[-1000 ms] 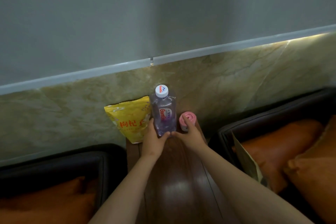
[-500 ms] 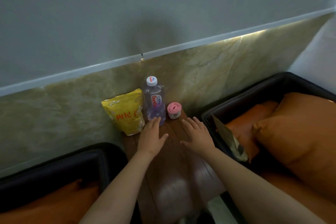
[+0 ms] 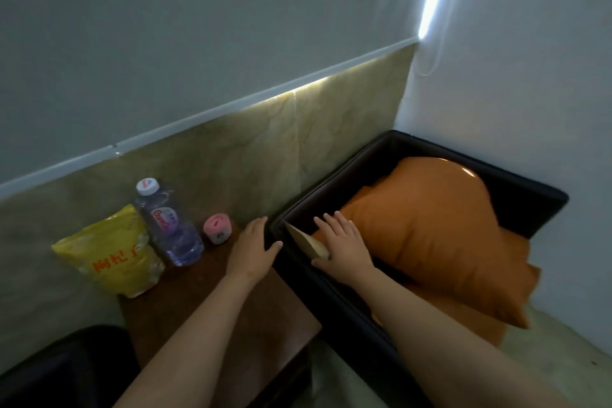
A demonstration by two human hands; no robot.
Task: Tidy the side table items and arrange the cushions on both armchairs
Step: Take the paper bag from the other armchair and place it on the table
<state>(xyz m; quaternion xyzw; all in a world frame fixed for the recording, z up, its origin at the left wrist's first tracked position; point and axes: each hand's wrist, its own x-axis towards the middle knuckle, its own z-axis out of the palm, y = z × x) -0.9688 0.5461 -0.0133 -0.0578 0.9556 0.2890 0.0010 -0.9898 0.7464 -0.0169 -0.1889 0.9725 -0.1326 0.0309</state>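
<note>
On the brown side table (image 3: pixel 212 318) a yellow snack bag (image 3: pixel 112 255), a clear water bottle (image 3: pixel 165 222) and a small pink container (image 3: pixel 217 228) stand in a row against the wall. My left hand (image 3: pixel 253 250) hovers flat over the table's right edge, fingers straight, holding nothing. My right hand (image 3: pixel 342 247) reaches into the right armchair (image 3: pixel 331 288) and lies with straight fingers on a tan paper bag (image 3: pixel 306 240) and the lower orange cushion. A large orange cushion (image 3: pixel 440 228) lies tilted in that chair.
The marble wall panel (image 3: pixel 251 156) runs behind the table. The dark arm of the left armchair (image 3: pixel 66 371) sits at the bottom left. A white wall (image 3: pixel 516 93) closes the corner behind the right armchair. Pale floor (image 3: pixel 563 351) shows at the right.
The view has swung right. Both hands let go of the bottle and the pink container and moved right; my right hand now lies inside the right armchair on the paper bag.
</note>
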